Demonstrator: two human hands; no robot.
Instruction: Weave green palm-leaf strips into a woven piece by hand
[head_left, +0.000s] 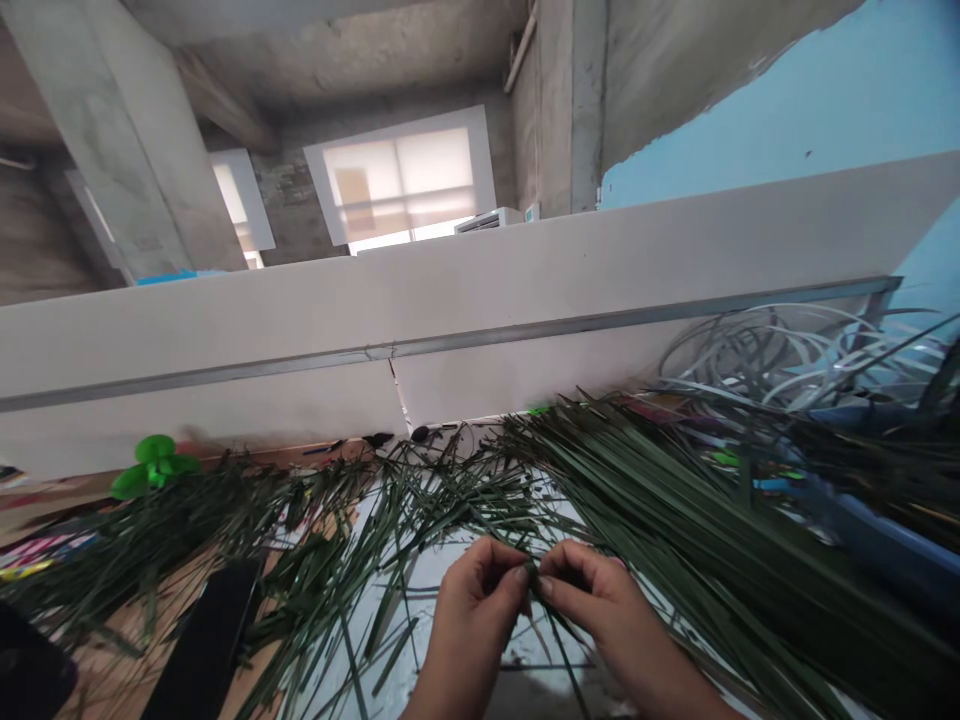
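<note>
Low in the middle of the head view, my left hand (pixel 484 610) and my right hand (pixel 592 595) meet, thumbs and index fingers pinched. Between the fingertips is a small dark green leaf piece (pixel 532 568), held from both sides. A thin green strip (pixel 566 650) hangs down below it. Fingers hide much of the piece. Cut leaf strips (pixel 420 510) lie scattered beyond my hands over a white sheet (pixel 442 565). To the right of my right hand lies a large bundle of long green leaves (pixel 675 510).
A black flat object (pixel 206 635) lies at the left, with a green propeller-shaped item (pixel 156 466) farther back. Pale coiled strips (pixel 787 350) and a blue container (pixel 885 530) stand right. A white partition (pixel 480 380) rises behind the table.
</note>
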